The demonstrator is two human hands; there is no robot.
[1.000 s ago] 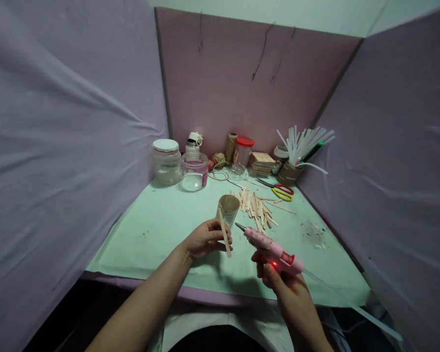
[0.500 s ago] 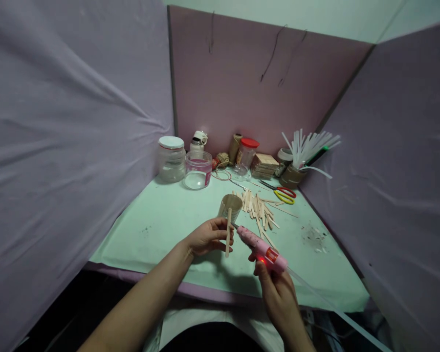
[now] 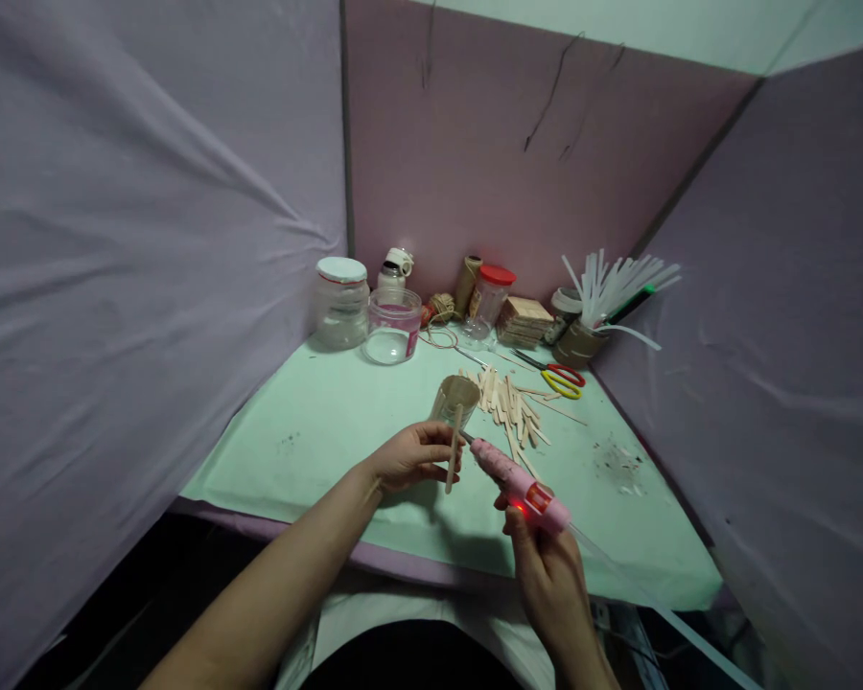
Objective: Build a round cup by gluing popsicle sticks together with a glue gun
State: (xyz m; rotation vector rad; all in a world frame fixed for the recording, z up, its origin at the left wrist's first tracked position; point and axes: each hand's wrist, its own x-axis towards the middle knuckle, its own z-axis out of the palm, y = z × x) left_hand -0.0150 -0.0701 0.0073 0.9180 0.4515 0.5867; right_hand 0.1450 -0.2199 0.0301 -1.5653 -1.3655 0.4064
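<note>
My left hand (image 3: 421,455) is closed on a flat wooden craft stick (image 3: 454,460), which stands nearly upright in its fingers. Just behind the stick is a cylinder with an open top (image 3: 446,401), its wall partly hidden by the hand and stick; whether the hand also touches it I cannot tell. My right hand (image 3: 543,561) is wrapped round a pink hot glue gun (image 3: 514,479) with a red light on it. The gun's nozzle points up and left, at or very near the craft stick. A long clear glue stick (image 3: 662,609) trails from its back end.
Loose craft sticks (image 3: 507,407) lie in a pile beyond the glue gun, near scissors (image 3: 565,379). Along the back stand a white-lidded jar (image 3: 341,307), an open clear tub (image 3: 392,331), a red-lidded jar (image 3: 487,302), stacked wooden squares (image 3: 524,321) and a holder (image 3: 579,345) of glue sticks.
The view has shifted a little, so the table's things sit slightly differently in the picture. Both hands keep their holds, and the nozzle stays close to the craft stick.
</note>
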